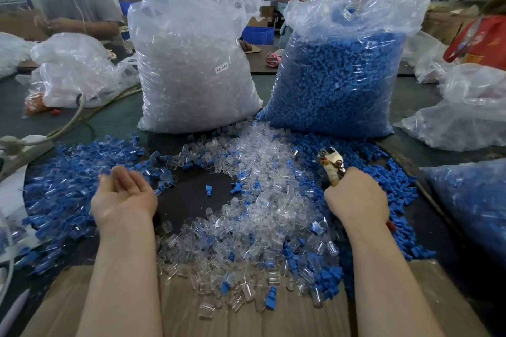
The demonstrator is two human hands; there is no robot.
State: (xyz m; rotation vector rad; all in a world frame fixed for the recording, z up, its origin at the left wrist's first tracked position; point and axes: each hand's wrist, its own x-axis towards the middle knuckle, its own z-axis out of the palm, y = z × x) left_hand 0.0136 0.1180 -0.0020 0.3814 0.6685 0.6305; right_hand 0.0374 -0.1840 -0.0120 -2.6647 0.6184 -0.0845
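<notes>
The right hand [356,200] is gripping pliers [332,163], their head pointing up over the clear caps [262,172]. The left hand [123,194] is lying palm-up, fingers relaxed, beside assembled blue-and-clear pieces [68,172]. Behind, a bag of blue parts [334,82] is standing.

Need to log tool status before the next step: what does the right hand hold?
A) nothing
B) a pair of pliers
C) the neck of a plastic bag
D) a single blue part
B: the right hand grips the handles of the pliers, whose metal head sticks out above the fingers; the left hand lies palm up and holds nothing.
</notes>
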